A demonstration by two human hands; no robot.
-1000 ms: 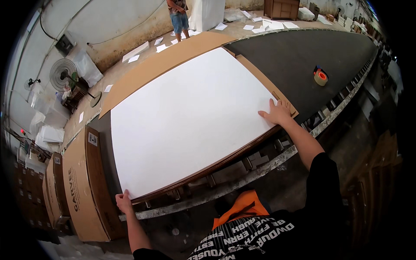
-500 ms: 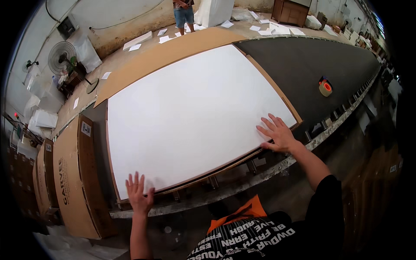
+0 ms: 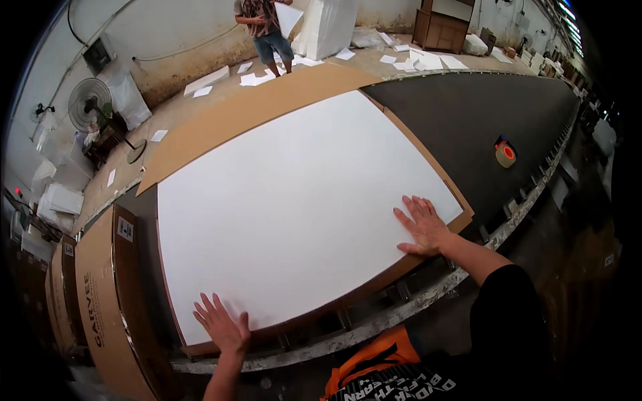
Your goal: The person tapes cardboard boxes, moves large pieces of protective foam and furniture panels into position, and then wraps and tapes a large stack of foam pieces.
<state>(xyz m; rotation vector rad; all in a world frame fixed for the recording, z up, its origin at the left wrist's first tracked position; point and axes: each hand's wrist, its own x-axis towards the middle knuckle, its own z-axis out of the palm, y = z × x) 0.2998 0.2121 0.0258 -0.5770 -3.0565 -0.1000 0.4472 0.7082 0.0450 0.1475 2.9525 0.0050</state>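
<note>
A large white sheet or panel (image 3: 287, 207) lies flat inside an opened cardboard box (image 3: 261, 130), whose long brown flap is folded out on the far side. My left hand (image 3: 225, 326) is spread over the panel's near left corner, fingers pointing away from me. At the near right corner, my right hand (image 3: 422, 227) rests on the white surface with its fingers apart. Neither hand holds anything. The box's near edge runs just below both palms.
A dark conveyor belt (image 3: 461, 120) carries the box, with a tape dispenser (image 3: 505, 154) on its right part. Tall cartons (image 3: 100, 294) stand at left. A person (image 3: 264, 30) holding a white sheet stands beyond, near scattered papers (image 3: 424, 61). A floor fan (image 3: 90, 105) is far left.
The view has shifted, so the box sits lower. Both hands remain spread at the near corners. The person beyond now holds a white sheet.
</note>
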